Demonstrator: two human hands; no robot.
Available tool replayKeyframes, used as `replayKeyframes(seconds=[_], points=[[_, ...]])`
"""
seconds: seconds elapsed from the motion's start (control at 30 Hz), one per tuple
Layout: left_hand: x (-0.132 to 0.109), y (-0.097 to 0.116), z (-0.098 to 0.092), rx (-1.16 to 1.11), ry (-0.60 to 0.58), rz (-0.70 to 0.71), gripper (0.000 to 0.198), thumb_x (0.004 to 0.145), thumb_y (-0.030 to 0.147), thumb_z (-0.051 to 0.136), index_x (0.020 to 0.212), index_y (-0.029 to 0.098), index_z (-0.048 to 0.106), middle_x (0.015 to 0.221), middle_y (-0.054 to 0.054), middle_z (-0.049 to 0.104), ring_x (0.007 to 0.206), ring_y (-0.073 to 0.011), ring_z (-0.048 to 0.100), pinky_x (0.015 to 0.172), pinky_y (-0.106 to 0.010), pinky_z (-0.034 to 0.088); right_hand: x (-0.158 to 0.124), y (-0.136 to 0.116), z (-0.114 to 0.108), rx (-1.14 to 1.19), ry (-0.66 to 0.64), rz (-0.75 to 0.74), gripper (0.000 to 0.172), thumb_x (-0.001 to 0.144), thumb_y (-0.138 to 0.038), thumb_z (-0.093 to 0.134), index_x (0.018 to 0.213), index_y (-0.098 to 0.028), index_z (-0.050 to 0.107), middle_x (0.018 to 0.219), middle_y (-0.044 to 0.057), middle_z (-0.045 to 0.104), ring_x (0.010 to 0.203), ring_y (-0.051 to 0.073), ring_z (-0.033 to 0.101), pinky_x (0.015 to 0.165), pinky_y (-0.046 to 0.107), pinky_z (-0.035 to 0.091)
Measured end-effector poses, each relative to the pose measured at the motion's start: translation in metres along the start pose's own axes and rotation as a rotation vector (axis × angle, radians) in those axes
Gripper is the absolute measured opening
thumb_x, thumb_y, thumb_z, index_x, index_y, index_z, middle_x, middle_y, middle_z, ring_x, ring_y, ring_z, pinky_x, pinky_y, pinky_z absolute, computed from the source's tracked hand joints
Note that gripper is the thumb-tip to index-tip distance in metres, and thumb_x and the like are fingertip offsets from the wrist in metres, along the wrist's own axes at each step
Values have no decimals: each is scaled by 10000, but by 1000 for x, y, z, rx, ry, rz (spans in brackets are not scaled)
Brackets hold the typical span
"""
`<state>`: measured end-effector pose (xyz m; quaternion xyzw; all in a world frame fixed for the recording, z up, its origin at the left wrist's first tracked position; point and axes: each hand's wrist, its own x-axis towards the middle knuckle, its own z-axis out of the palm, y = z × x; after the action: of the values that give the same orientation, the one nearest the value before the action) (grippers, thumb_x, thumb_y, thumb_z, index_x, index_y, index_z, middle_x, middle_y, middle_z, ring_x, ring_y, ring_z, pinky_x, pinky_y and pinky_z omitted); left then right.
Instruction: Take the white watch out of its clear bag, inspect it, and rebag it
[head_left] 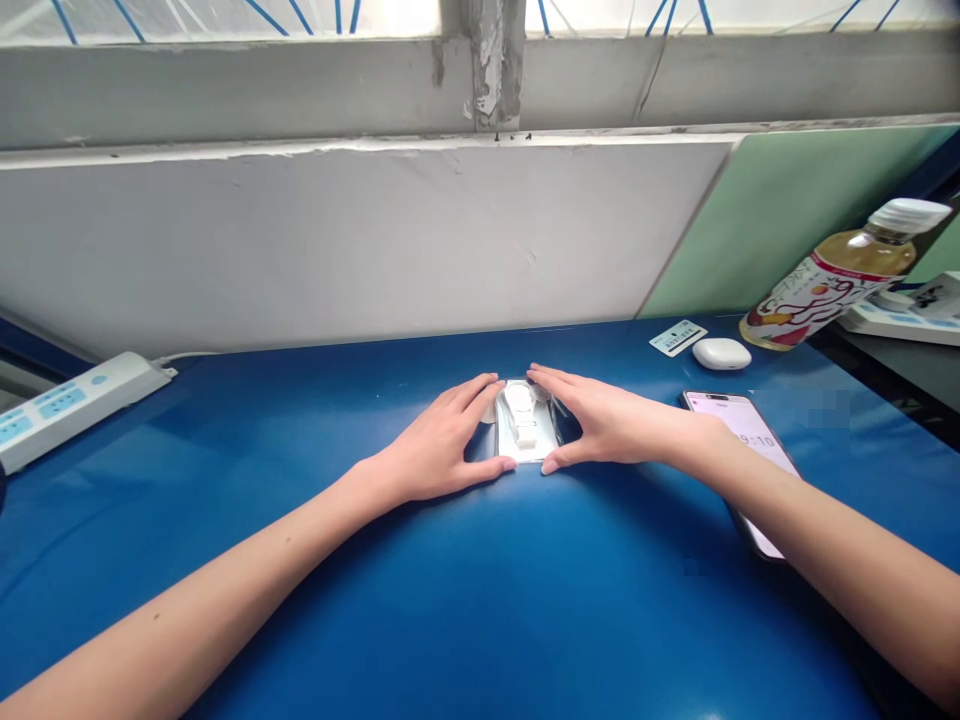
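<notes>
Flat, silvery rectangular packet [509, 446] with white watch-shaped piece [523, 408] lies on glossy blue tabletop [450, 610], between your bare left hand [439, 442] and right hand [611, 415], equally near; long axis points away from you. Both grips spread, thumbs nearside, fingertips farside; contact pressure: cannot tell.

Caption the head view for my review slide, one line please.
Left hand and right hand flank a small packaged white item on a blue table, phone partly hidden by right forearm.
</notes>
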<state>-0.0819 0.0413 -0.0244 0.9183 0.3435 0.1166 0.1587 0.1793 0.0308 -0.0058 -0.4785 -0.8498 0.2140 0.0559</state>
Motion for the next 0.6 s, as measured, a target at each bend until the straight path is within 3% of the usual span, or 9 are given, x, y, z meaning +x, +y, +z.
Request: replayKeyframes(seconds=[0.13, 0.37, 0.6], points=[[0, 0, 1, -18, 3, -21, 869, 877, 625, 610, 1546, 169, 295, 1608, -184, 302, 1474, -344, 306, 1181, -510, 320, -3, 2, -2, -9, -64, 56, 1260, 673, -725, 712, 1586, -57, 157, 1649, 237, 106, 1501, 392, 198, 1192, 534, 285], [1, -1, 2, -52, 29, -23, 888, 849, 617, 651, 1544, 189, 302, 1602, -176, 318, 1470, -349, 318, 1181, -511, 324, -5, 13, -3, -25, -33, -4, 1219, 659, -716, 736, 1579, -92, 235, 1611, 236, 274, 1472, 413, 275, 1177, 546, 318], [1, -1, 1, -14, 10, -13, 898, 865, 635, 619, 1550, 158, 287, 1608, -189, 300, 1475, -347, 306, 1186, -501, 314, -4, 12, -5, -37, -69, 18, 1232, 656, -717, 736, 1570, -56, 238, 1620, 234, 242, 1492, 391, 231, 1202, 531, 276]])
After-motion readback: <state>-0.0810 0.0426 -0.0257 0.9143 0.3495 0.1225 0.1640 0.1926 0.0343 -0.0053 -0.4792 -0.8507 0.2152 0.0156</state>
